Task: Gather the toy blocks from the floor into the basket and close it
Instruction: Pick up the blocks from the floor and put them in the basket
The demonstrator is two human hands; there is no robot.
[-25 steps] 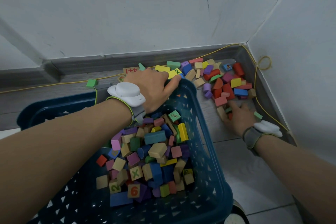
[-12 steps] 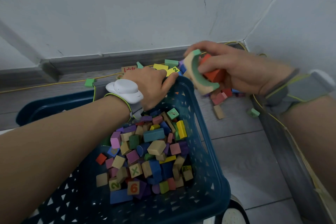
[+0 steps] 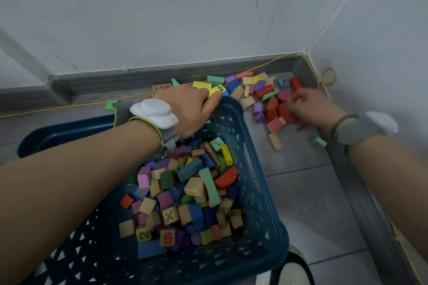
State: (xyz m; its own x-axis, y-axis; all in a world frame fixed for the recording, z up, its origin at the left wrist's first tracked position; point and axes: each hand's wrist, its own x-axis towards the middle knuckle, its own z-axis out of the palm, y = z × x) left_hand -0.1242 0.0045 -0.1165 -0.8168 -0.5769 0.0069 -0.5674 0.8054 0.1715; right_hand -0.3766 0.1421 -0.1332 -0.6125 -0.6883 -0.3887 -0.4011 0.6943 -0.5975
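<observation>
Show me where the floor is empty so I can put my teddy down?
The grey tile floor is bare between the dark blue plastic basket and the right wall's grey skirting, nearer you than the tan wooden block. It is crowded in the corner, where the pile of coloured blocks lies and the right hand reaches.

The basket is made of glossy perforated plastic; the blocks appear as matt painted wood; the floor is smooth tile.
</observation>
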